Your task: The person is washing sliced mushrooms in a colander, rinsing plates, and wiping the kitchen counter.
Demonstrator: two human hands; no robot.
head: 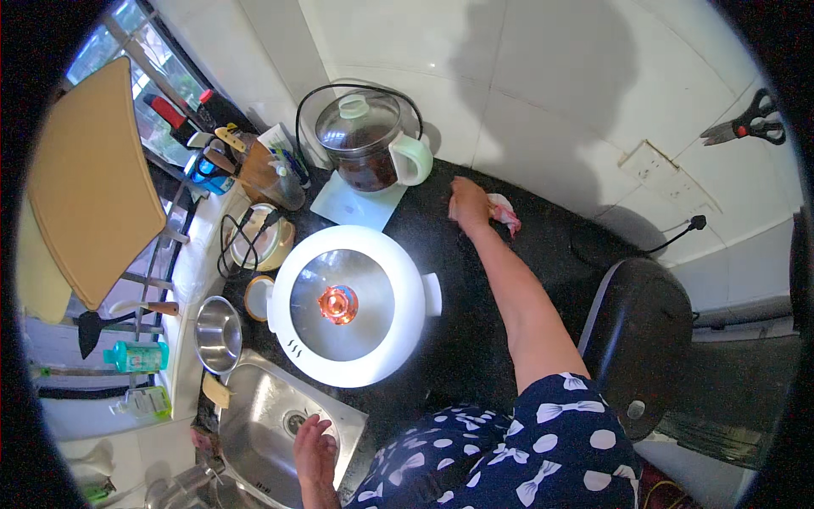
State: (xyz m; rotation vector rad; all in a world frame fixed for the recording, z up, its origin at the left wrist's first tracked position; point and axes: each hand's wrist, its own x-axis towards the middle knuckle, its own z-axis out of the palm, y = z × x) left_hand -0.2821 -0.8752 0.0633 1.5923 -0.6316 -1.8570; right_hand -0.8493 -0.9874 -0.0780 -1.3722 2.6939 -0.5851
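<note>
My right hand (469, 205) reaches out over the black countertop (458, 273) near the tiled wall, its fingers bent downward; whether something is under them cannot be seen. A crumpled white and red cloth or wrapper (504, 213) lies right beside it. My left hand (315, 448) is over the edge of the steel sink (254, 407), fingers slightly apart, with nothing in it. Between my arms, farther in, stands a round white electric cooker (407, 305) with a glass lid (311, 280) and a shiny orange-red knob (338, 305). A glass kettle (365, 149) with dark contents stands behind the cooker.
A dark rounded appliance (642, 343) stands at the right, near a black plug (697, 222). Scissors (744, 127) hang on the wall. At the left are a steel bowl (218, 335), a cream pot with a coiled cord (283, 245), a knife holder (257, 172) and a cutting board (95, 184).
</note>
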